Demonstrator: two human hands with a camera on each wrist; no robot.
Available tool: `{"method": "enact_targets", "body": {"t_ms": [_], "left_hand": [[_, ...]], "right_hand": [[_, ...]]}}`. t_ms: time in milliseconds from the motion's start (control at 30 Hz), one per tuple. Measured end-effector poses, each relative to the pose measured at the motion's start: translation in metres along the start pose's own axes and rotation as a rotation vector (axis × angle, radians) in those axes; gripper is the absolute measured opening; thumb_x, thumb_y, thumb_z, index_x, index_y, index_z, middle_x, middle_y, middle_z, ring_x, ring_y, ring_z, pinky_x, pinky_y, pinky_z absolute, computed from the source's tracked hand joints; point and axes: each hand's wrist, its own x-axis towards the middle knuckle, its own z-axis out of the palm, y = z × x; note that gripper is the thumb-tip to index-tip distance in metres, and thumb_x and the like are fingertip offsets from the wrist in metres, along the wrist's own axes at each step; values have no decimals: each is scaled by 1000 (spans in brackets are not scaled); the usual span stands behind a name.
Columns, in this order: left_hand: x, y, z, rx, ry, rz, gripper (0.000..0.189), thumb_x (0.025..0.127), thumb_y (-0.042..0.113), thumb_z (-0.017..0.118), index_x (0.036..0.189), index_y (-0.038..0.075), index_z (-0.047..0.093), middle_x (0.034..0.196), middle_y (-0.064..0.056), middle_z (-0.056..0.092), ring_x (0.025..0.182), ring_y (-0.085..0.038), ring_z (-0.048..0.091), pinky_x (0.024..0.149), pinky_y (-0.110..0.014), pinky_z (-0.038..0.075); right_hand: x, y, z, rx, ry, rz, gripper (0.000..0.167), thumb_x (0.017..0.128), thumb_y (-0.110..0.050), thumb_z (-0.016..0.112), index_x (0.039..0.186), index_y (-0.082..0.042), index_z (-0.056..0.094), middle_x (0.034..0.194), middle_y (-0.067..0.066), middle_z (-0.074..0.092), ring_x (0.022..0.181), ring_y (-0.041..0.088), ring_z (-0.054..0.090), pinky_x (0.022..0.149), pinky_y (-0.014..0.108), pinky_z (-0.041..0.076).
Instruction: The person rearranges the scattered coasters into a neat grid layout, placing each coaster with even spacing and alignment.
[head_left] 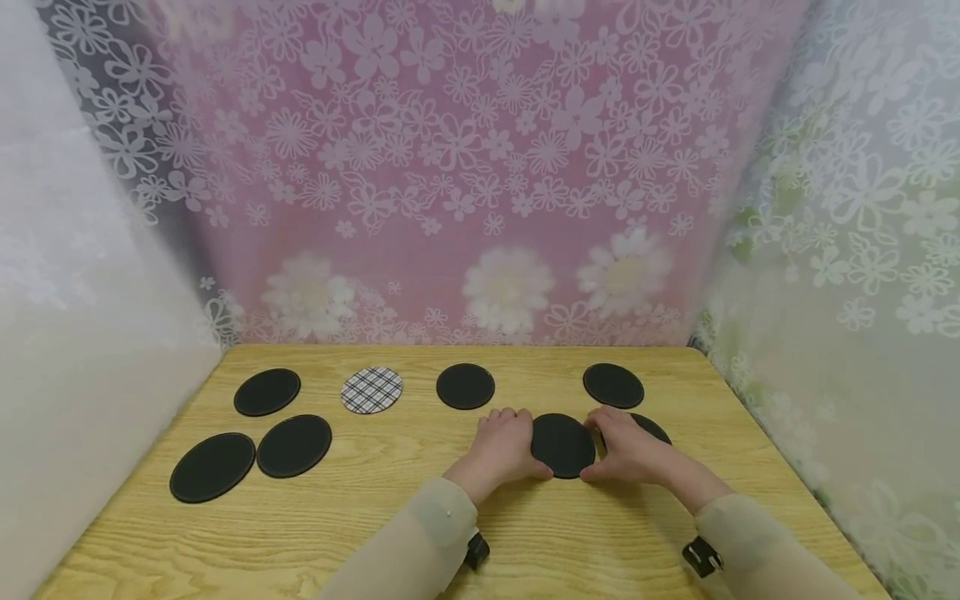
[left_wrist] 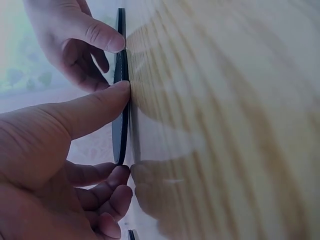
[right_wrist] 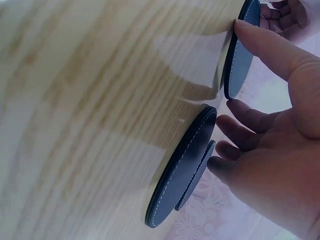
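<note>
A round black coaster [head_left: 562, 446] lies between the two hands on the right half of the wooden table. The left hand [head_left: 504, 450] holds its left edge, with the thumb at the near rim and curled fingers at the far side. At the opposite edge, the right hand [head_left: 626, 448] grips with thumb and index finger. White stitching runs along the rim of this coaster [right_wrist: 243, 62] in the right wrist view. Another black coaster [head_left: 652, 427] is partly hidden behind the right hand. Whether the held coaster is lifted off the wood I cannot tell.
Farther back lie a black coaster [head_left: 613, 385] at right, another black coaster [head_left: 465, 386] near the middle and a plaid white disc [head_left: 372, 390]. Three black coasters [head_left: 213, 467] are grouped at left. Floral curtains [head_left: 480, 167] hang around the table [head_left: 375, 533].
</note>
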Motion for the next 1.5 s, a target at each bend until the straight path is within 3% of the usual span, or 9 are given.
{"method": "enact_targets", "body": {"t_ms": [200, 533, 800, 1133, 1500], "left_hand": [[-1, -6, -1, -31, 7, -5, 78, 81, 50, 100, 134, 2, 67, 117, -14, 71, 113, -36, 66, 102, -55, 51], [-8, -23, -6, -11, 17, 1, 76, 82, 46, 100, 133, 2, 66, 113, -13, 69, 110, -34, 67, 98, -50, 53], [-16, -37, -11, -45, 22, -7, 81, 81, 43, 101, 138, -2, 65, 120, -18, 69, 113, -36, 69, 100, -47, 56], [-28, -53, -17, -83, -6, -47, 85, 82, 39, 101, 144, -4, 62, 128, -20, 67, 118, -36, 67, 102, -47, 57], [-30, -65, -19, -82, -15, -30, 87, 82, 43, 101, 145, -4, 63, 131, -20, 69, 119, -36, 68, 103, -48, 57]], "right_hand": [[6, -8, 6, -38, 21, 61, 74, 78, -35, 103, 129, 3, 66, 114, 10, 70, 118, 42, 60, 105, 62, 48], [17, -24, 16, 33, 27, 133, 82, 77, -33, 104, 138, 3, 64, 110, 5, 75, 121, 41, 58, 103, 60, 52], [27, -37, 20, 2, 25, 111, 81, 77, -35, 104, 139, 0, 65, 106, 2, 72, 112, 34, 59, 95, 54, 55], [37, -52, 30, 7, 19, 94, 76, 77, -32, 105, 135, 0, 67, 106, 4, 73, 119, 35, 59, 100, 54, 54], [44, -57, 30, -14, -1, 42, 70, 78, -35, 104, 129, 0, 71, 108, 4, 72, 121, 36, 59, 101, 52, 53]]}}
